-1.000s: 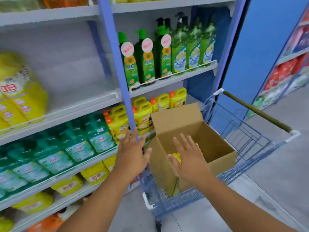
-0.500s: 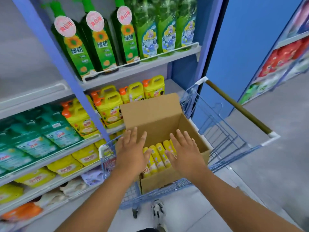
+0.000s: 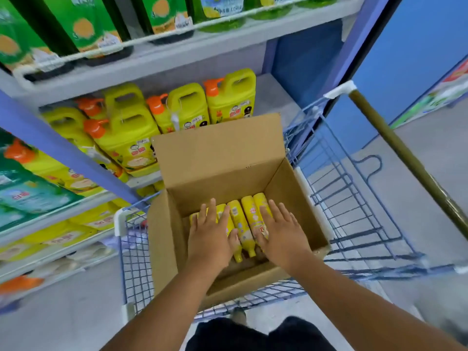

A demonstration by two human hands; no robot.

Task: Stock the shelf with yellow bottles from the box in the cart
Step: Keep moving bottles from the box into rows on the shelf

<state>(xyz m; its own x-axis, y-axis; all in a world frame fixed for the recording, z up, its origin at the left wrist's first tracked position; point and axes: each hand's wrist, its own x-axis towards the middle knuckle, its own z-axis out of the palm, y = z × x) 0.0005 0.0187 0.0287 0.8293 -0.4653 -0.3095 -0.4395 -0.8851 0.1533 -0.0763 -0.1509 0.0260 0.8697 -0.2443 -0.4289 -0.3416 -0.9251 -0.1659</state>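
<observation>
Grey floor [image 3: 63, 312] fills the lower left of the frame, and a store shelf [image 3: 177, 54] with pale boards and blue posts takes the whole upper left. On its top board stand green bottles [image 3: 83, 26] behind a thin white rail. On the board below stand big yellow jugs [image 3: 131, 138] with orange caps and handles; the nearest of them are just behind the raised flap of the box. Further left there are teal packs [image 3: 27, 193], and under them more yellow packs, which are blurred.

At the centre a blue wire cart [image 3: 354, 211] stands close against the shelf, with its olive handle bar [image 3: 405, 158] running down the right side of the frame. An open cardboard box [image 3: 220, 153] sits in the cart, with its far flap upright and its left flap folded outward. The box walls rise high around the hands on all sides.

At the bottom of the box the yellow bottles [image 3: 241, 224] lie side by side in one row, with their necks toward the near edge of the frame. The left hand [image 3: 210, 236] lies flat over the left bottles with fingers straight and a little spread; it grips nothing. The right hand [image 3: 281, 234] rests in the same way over the right bottles, fingers extended, and it holds nothing. Two bottles show between the hands.

A blue wall panel [image 3: 417, 59] fills the upper right.
</observation>
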